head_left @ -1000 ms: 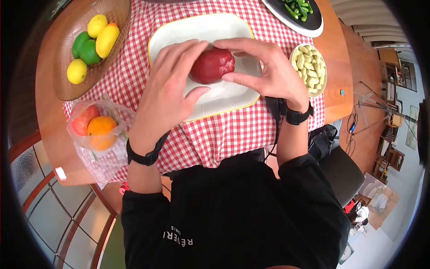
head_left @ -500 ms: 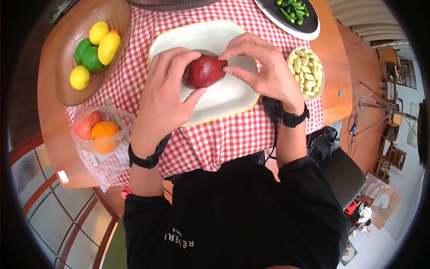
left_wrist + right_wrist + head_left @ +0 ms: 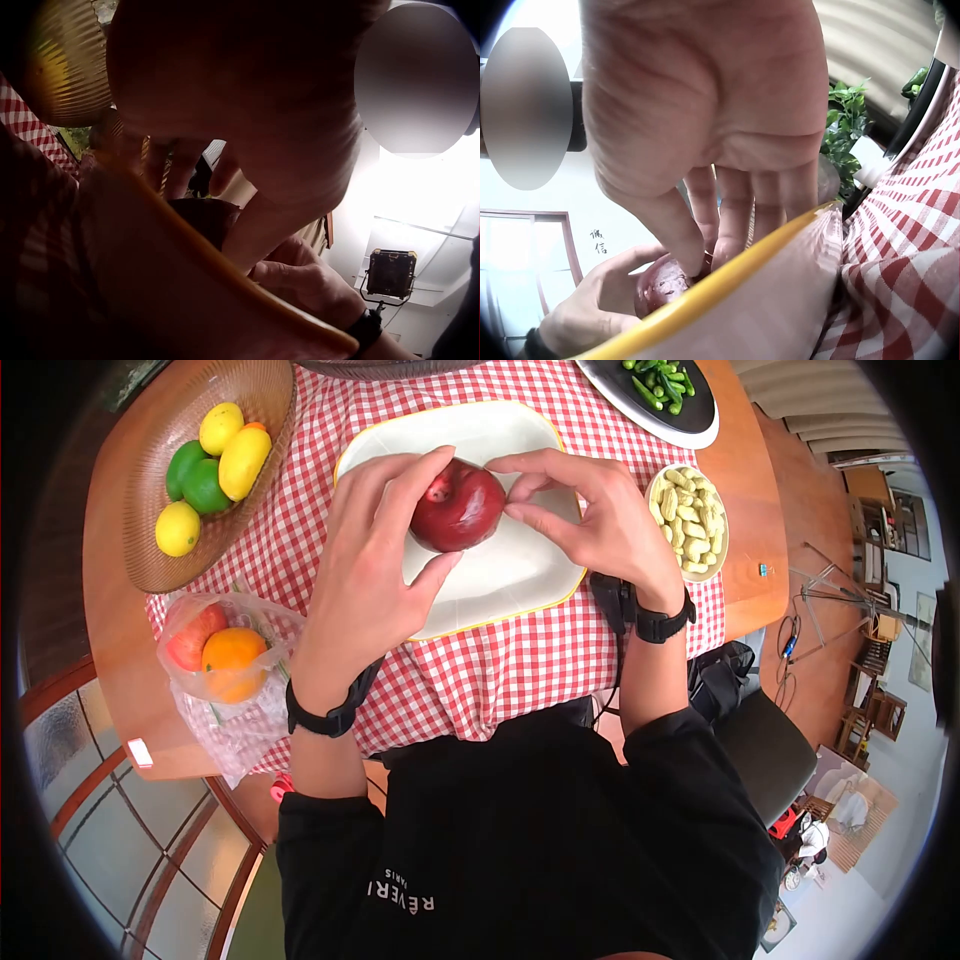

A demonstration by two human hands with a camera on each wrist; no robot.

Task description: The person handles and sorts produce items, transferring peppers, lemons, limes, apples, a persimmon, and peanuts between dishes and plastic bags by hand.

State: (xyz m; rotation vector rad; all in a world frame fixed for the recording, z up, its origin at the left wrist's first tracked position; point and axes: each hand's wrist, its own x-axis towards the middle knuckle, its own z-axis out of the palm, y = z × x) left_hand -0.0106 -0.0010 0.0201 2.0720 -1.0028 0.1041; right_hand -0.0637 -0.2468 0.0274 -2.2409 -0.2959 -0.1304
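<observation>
L hand (image 3: 365,570) grips red fruit (image 3: 462,512) over tray (image 3: 490,588); R hand (image 3: 610,520) prob. pinches end.

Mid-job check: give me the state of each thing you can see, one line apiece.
Left hand: curled round the dark red apple
Right hand: pinching the apple's side
Dark red apple: whole where visible, held
White dish: upright, beneath the hands
Glass bowl: holding yellow fruit and green fruit
Plastic bag: crumpled, orange inside
Small bowl: full of peanuts
Black plate: holding green peppers
Checked cloth: creased
</observation>
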